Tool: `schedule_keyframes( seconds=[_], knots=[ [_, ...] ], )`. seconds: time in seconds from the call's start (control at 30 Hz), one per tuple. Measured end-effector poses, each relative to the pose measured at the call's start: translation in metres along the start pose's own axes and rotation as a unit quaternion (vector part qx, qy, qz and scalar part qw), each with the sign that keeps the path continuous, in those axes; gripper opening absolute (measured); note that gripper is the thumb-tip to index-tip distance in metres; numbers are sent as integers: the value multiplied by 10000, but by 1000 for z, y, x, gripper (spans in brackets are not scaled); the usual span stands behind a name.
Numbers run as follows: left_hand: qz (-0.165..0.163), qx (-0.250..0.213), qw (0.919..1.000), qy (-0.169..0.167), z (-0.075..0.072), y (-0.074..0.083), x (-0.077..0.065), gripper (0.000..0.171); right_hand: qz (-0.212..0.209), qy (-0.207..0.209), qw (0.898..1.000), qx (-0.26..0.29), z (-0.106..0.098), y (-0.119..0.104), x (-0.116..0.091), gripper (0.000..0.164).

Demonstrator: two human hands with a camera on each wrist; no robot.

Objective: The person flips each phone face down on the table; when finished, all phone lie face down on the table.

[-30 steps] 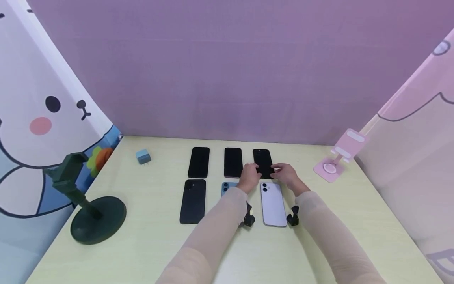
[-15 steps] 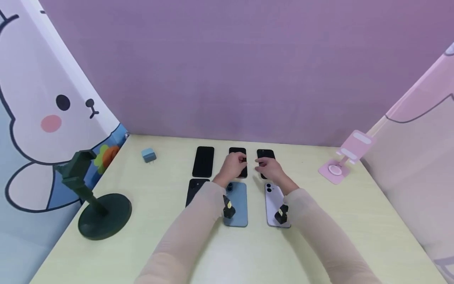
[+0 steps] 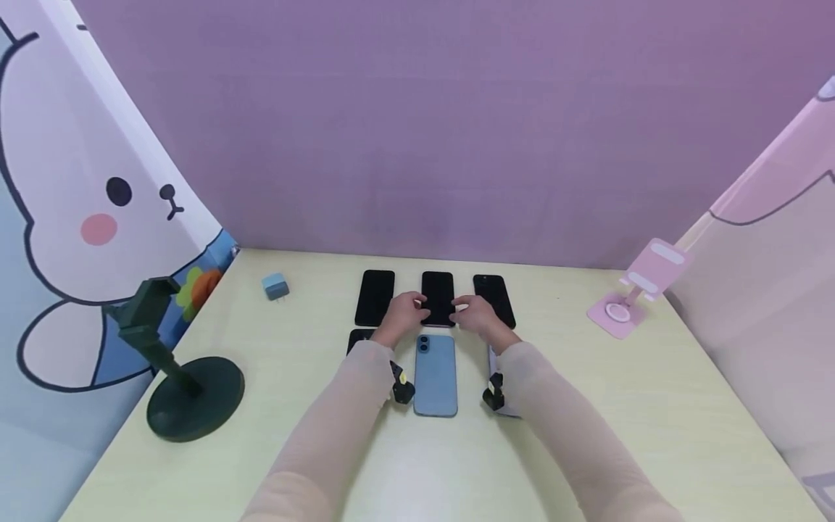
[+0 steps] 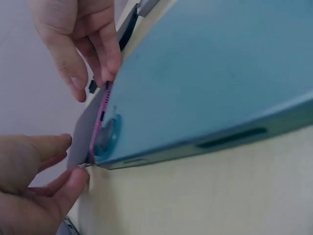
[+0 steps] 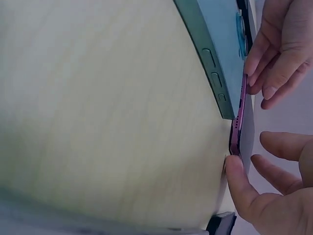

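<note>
Face up in the back row lies a black-screened phone [image 3: 438,299] with a pink edge [image 4: 101,112]. My left hand [image 3: 401,319] is at its left side, thumb at the near corner and fingers spread. On the opposite side my right hand [image 3: 479,317] touches the edge with thumb and fingertips, seen close up in the right wrist view [image 5: 274,191]. Neither hand wraps round the phone, which lies flat. A blue phone [image 3: 435,377] lies back up just in front, between the forearms. Black phones flank the middle one, left [image 3: 375,297] and right [image 3: 497,299].
In the front row, the left arm partly covers a dark phone [image 3: 359,337] and the right arm mostly hides a lilac phone [image 3: 493,360]. A dark green stand [image 3: 196,399] is at left, a blue charger plug [image 3: 275,286] behind it, a pink stand [image 3: 616,314] at right.
Both hands have shifted left, from the back-right phone to the middle back phone, and lowered to its sides. The blue phone, earlier partly covered by the left arm, is now in full view.
</note>
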State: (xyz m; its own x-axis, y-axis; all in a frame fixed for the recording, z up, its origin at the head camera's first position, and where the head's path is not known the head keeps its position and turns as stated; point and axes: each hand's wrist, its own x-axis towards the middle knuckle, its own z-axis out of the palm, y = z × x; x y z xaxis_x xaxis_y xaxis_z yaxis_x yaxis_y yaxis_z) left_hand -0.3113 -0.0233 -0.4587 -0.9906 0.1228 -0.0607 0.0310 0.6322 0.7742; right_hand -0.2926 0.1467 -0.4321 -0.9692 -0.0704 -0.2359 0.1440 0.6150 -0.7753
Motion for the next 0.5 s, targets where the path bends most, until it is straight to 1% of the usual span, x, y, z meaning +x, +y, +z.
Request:
schedule_keyframes(
  seconds=[0.13,0.23,0.37,0.5],
  knots=[
    [-6,-41,10000,-5,2,-1,0,32,115,93,9998,167,3,-1,2,39],
    [1,-34,10000,65,2,-3,0,30,160,219,9994,191,5,-1,4,37],
    [63,43,9998,183,2,-5,1,28,149,412,9990,0,8,0,6,36],
    [153,-20,9997,209,4,-7,1,29,206,583,9981,-79,10,0,6,37]
  ],
)
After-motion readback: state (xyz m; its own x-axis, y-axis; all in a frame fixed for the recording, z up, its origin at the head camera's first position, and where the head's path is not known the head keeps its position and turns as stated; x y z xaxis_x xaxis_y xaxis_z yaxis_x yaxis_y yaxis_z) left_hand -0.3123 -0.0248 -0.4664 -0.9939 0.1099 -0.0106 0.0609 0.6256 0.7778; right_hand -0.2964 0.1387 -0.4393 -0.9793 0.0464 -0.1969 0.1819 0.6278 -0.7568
